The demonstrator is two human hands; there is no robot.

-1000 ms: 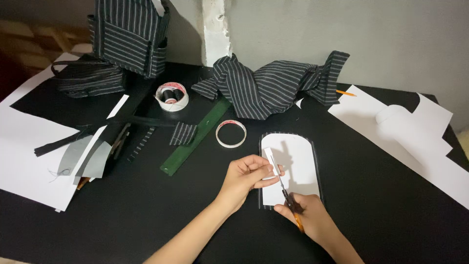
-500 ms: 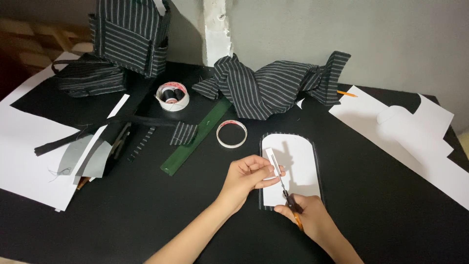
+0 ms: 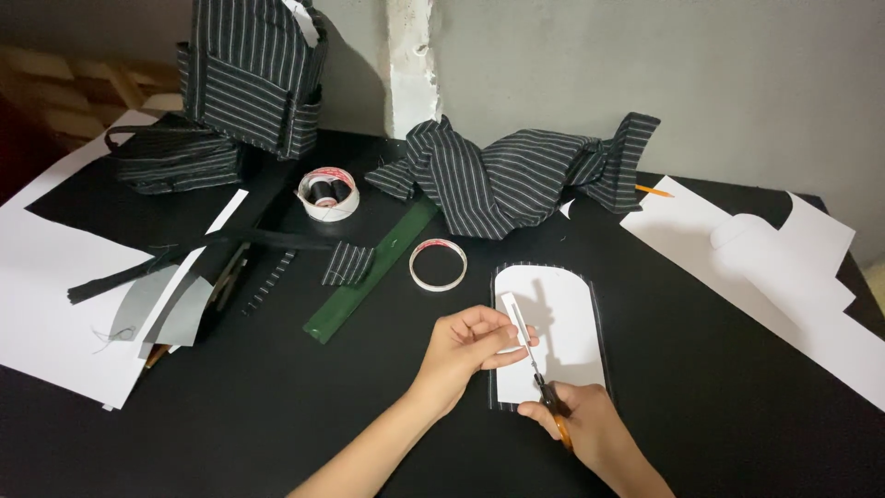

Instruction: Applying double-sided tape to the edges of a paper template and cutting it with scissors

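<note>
My left hand [image 3: 470,346] pinches a narrow white strip [image 3: 507,309] that stands up from its fingers. My right hand [image 3: 583,426] grips orange-handled scissors [image 3: 544,397], whose blades point up along that strip. Both hands hover over a white arch-shaped paper pattern [image 3: 558,323] lying on striped fabric whose edge shows around it, near the front of the black table [image 3: 728,397].
A tape roll [image 3: 438,265] and green ruler [image 3: 369,272] lie left of the pattern. Behind them sit bunched striped fabric [image 3: 516,180], a bowl with black thread spools [image 3: 328,194], and a striped bag [image 3: 253,74]. White paper sheets [image 3: 55,295] lie at left, with more white paper [image 3: 784,267] at right.
The hands have barely moved. The scissors stay at the strip and the left hand keeps its pinch.
</note>
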